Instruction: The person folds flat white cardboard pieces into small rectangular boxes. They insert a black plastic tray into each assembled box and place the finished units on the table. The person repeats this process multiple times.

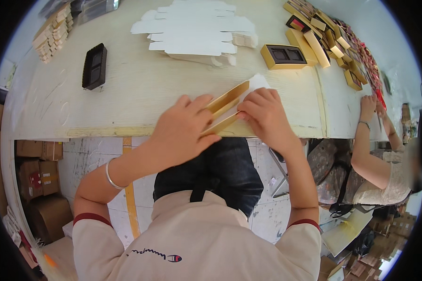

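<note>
Between my hands, at the table's near edge, is a partly folded gold cardboard box (228,100) with a white inside face. My left hand (185,126) grips its left end, the fingers over the far wall and the thumb below the near one. At the right end my right hand (266,112) pinches the near gold wall beside a white flap. A black plastic tray insert (94,67) with compartments lies apart on the left of the table. Farther right stands a gold box (284,56) with a black insert in it.
Flat white box blanks (192,28) are stacked at the far middle. Gold boxes (335,40) crowd the far right, and pale folded pieces (54,35) are piled far left. A co-worker's hands (371,105) are at the table on the right. Brown cartons (40,178) sit underneath at left.
</note>
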The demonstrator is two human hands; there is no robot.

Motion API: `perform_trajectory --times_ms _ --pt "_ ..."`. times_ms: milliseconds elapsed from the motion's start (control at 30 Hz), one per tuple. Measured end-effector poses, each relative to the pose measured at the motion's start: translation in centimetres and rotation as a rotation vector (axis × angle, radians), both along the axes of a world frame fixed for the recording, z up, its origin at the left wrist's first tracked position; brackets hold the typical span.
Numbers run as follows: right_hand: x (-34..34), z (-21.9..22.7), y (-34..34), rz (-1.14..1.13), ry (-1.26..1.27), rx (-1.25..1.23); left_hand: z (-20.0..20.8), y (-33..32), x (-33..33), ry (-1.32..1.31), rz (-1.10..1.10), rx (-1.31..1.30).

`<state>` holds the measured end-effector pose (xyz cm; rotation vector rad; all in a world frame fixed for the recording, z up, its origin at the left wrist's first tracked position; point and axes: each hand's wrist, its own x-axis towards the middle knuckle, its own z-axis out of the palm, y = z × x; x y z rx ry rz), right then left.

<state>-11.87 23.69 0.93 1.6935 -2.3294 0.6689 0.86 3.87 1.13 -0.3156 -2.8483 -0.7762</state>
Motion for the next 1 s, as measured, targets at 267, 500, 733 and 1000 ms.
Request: perform_trajectory --times_ms 267,500,733,1000 --pt "-2.4 1.9 1.9 0.026 0.129 0.165 0.7 -2.4 -1.5 -0.151 -0.549 0.043" --pt "3.6 0.0 2.4 0.162 -0.132 0.065 0.7 -2.3 -2.7 -0.229 -0.544 0.182" --pt "2.7 -1.7 2.3 0.181 -0.377 -0.14 0.2 -1.5 -2.6 -0.228 -0.503 0.279" --pt "3.7 -0.5 1.9 -0.002 -0.685 -0.102 -0.5 2.4 -2.6 -0.015 -0.314 0.306"
